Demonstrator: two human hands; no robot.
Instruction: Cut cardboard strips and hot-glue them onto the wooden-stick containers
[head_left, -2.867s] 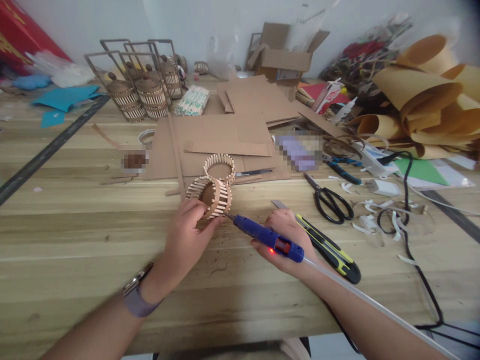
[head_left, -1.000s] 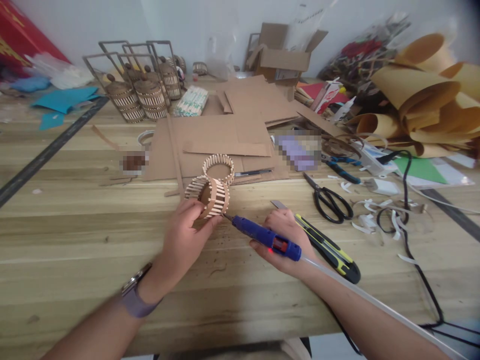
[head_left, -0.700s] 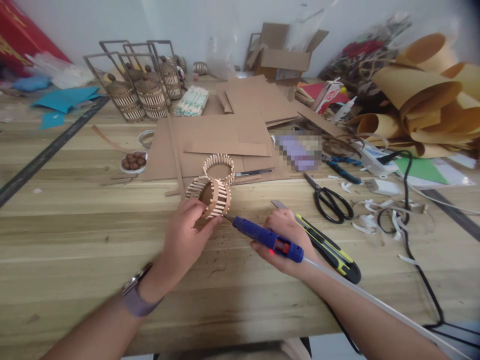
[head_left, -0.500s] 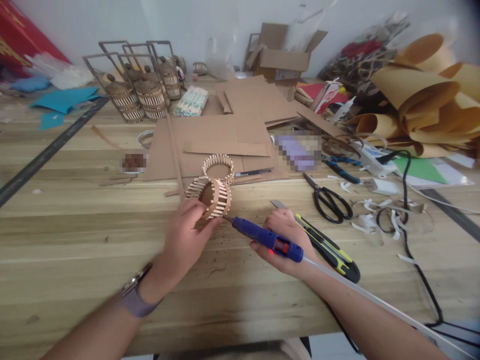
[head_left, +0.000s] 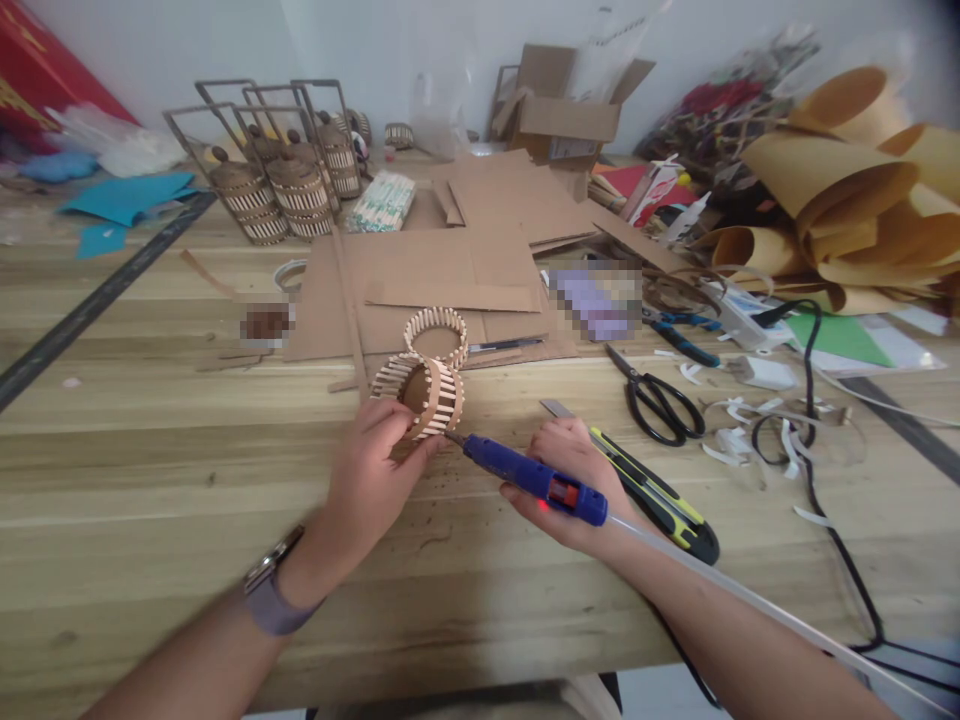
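- Clock faces centre on the drum, 12 pointing away from the wearer.
- Drum (head_left: 437, 393), one: pale sticks under brown bands, near the middle of the table (head_left: 187, 450); tilted, apparently to bring its lower edge towards the nozzle (head_left: 455, 438).
- Left hand (head_left: 375, 465), at 7 o'clock: thumb and fingers grasping the drum's near side, presumably to steady it; some fingertips hidden.
- Glue gun (head_left: 517, 467), one, blue, at 4 o'clock: nozzle aimed at the drum's lower edge, contact too small to tell; red light lit; clear rod (head_left: 712, 572) trailing behind.
- Right hand (head_left: 581, 455), at 4 o'clock: fingers wrapped about the glue gun, trigger finger hidden; seemingly so held to point the nozzle inward.
- Ring (head_left: 457, 341), of sticks, at 12 o'clock, just beyond the drum.
- Cutter (head_left: 652, 492), at 4 o'clock, partly behind the right hand.
- Shears (head_left: 635, 377), at 3 o'clock, perhaps parked within reach.
- Cardboard (head_left: 442, 265), sheets, at 12 o'clock.
- Lanterns (head_left: 302, 197), handled, at 11 o'clock, grouped upright, likely away from the working spot.
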